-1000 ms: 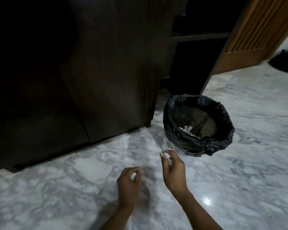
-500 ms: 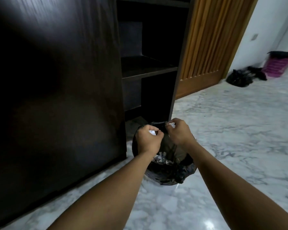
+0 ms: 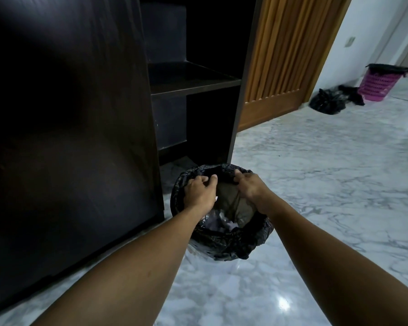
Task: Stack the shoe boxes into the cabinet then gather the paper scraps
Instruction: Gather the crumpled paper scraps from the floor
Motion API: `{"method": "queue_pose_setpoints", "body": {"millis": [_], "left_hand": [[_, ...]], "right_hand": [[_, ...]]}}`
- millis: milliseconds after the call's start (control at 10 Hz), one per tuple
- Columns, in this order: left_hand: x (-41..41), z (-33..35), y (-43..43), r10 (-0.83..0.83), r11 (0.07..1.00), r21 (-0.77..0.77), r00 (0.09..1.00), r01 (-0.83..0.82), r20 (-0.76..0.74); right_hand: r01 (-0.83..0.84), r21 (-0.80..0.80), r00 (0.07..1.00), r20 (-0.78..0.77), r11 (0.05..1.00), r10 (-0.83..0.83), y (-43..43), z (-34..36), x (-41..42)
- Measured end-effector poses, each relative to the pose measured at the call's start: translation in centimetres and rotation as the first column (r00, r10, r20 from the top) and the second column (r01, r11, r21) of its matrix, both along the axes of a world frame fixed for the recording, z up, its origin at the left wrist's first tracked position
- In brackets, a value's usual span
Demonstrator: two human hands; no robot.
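1. Left hand (image 3: 199, 191): over the near-left rim of the bin, fingers curled. A white sliver shows at its palm; whether the hand holds it cannot be told.
2. Right hand (image 3: 249, 187): fingers bent down at the far rim of the black liner (image 3: 224, 245); grip cannot be told.
3. Paper scraps (image 3: 220, 222): crumpled, pale, lying in the bottom of the bin.
4. Bin (image 3: 257, 236): upright on the marble floor (image 3: 327, 184), just beside the dark cabinet (image 3: 68, 137).
5. Slatted wooden door (image 3: 283, 55): beyond the cabinet.
6. Black bag (image 3: 327, 104) and pink basket (image 3: 379, 84): at the floor's far right edge.
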State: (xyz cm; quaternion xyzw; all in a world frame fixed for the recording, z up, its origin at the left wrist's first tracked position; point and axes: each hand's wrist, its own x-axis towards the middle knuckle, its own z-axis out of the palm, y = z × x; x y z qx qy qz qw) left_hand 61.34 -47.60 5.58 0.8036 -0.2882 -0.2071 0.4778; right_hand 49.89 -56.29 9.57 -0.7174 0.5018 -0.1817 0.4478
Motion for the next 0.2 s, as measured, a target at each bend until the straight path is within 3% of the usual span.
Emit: {"method": "queue_pose_setpoints", "body": {"millis": [200], "left_hand": [[-0.2, 2.7, 1.8, -0.067, 0.997, -0.022, 0.994, 0.069, 0.085]], "right_hand": [[-0.081, -0.077, 0.995, -0.057, 0.994, 0.076, 0.8, 2.1, -0.9]]}}
